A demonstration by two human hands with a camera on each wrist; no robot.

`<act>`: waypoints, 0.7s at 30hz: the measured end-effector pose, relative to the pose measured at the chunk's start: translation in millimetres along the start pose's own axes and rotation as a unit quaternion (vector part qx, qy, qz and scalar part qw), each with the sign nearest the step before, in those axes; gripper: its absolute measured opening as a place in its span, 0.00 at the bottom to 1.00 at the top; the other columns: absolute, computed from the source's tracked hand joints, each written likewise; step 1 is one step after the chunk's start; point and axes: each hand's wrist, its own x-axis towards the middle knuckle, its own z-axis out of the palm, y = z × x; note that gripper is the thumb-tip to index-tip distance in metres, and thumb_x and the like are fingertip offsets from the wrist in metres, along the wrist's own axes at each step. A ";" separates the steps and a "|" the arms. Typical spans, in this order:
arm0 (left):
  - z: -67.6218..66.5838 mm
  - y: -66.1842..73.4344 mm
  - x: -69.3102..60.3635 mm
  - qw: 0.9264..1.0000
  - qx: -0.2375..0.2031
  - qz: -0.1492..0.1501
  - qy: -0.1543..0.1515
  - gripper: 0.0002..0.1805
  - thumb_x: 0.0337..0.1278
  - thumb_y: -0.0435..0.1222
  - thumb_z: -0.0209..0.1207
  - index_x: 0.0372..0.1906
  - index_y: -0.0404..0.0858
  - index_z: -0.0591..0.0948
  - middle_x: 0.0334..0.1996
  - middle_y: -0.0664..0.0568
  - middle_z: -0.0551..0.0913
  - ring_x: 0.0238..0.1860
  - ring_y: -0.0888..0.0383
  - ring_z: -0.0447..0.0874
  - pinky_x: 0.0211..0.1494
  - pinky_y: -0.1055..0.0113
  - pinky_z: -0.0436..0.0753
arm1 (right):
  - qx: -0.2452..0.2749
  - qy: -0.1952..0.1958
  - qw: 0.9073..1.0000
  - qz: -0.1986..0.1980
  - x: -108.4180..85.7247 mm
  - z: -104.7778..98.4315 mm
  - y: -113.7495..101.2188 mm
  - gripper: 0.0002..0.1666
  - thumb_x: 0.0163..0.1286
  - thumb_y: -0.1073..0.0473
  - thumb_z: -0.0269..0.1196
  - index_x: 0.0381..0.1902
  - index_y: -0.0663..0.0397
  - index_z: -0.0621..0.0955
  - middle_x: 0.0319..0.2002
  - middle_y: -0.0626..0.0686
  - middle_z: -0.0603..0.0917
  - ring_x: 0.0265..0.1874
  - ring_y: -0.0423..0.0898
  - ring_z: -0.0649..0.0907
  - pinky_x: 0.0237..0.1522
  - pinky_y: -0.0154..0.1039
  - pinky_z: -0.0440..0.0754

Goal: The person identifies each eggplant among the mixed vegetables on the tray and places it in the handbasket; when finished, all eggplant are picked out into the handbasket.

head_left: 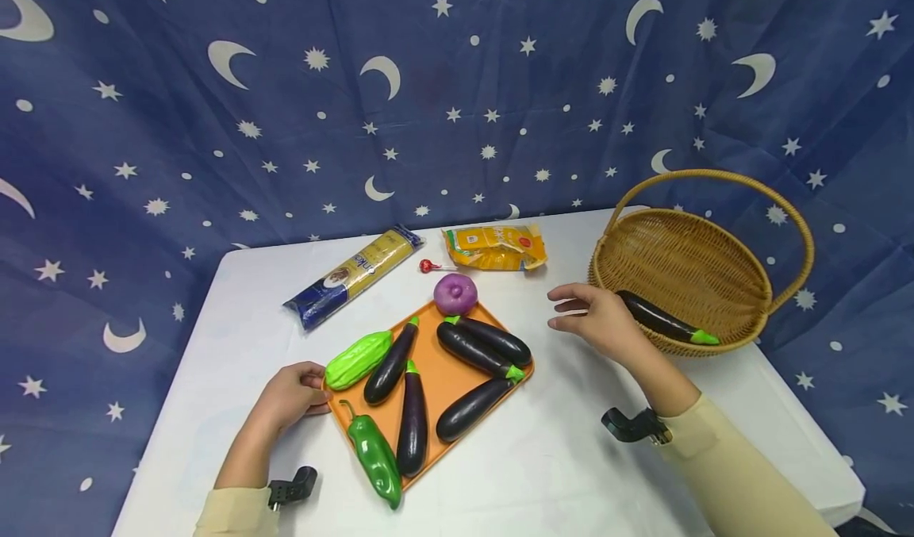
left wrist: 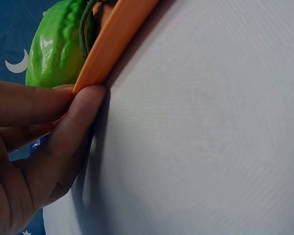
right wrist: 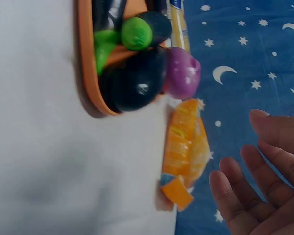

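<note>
My left hand [head_left: 291, 398] pinches the left corner of an orange tray [head_left: 444, 378] between thumb and fingers; the left wrist view shows the grip on its rim [left wrist: 105, 54] closely. Several dark eggplants [head_left: 412, 422] lie on the tray, with a light green bumpy vegetable, perhaps a bitter melon [head_left: 359, 360], near that hand. A green pepper [head_left: 376, 454] overhangs the front edge. At the far corner sits a round purple vegetable [head_left: 455, 293]. Between tray and wicker basket [head_left: 681, 259], my right hand [head_left: 603, 320] hovers with fingers extended, holding nothing. One eggplant [head_left: 660, 316] lies in the basket.
Behind the tray lie a blue-and-yellow packet [head_left: 357, 275], a red lollipop [head_left: 427, 266] and a crumpled orange-yellow bag [head_left: 496, 247]. The basket's tall arched handle [head_left: 714, 174] rises at the table's right edge. A blue curtain with moons and stars [head_left: 428, 85] hangs behind the white table [head_left: 543, 458].
</note>
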 end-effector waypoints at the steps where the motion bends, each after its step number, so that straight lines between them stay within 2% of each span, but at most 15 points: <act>1: 0.0 -0.1 -0.2 1.000 0.000 0.001 -0.001 0.25 0.56 0.19 0.62 0.60 0.22 0.72 0.41 0.39 0.74 0.33 0.55 0.84 0.38 0.62 0.91 | 0.002 -0.002 1.000 -0.002 0.3 3.8 1.7 0.24 0.60 0.62 0.74 0.55 0.56 0.83 0.53 0.57 0.84 0.52 0.55 0.84 0.50 0.50 0.88; 13: -0.1 0.8 -1.0 1.000 0.000 -0.002 -0.002 0.25 0.57 0.19 0.61 0.60 0.22 0.72 0.41 0.39 0.73 0.33 0.54 0.83 0.38 0.62 0.91 | 0.001 -0.030 1.000 0.001 2.2 43.4 12.8 0.25 0.59 0.62 0.74 0.55 0.55 0.83 0.52 0.59 0.85 0.51 0.54 0.85 0.49 0.51 0.87; 21: 0.1 0.2 -0.1 1.000 -0.001 -0.005 -0.003 0.26 0.56 0.19 0.61 0.61 0.23 0.72 0.41 0.40 0.74 0.33 0.55 0.83 0.38 0.62 0.91 | 0.027 -0.043 0.999 0.005 2.0 65.2 16.9 0.26 0.59 0.62 0.74 0.57 0.53 0.83 0.54 0.62 0.83 0.51 0.59 0.85 0.49 0.52 0.88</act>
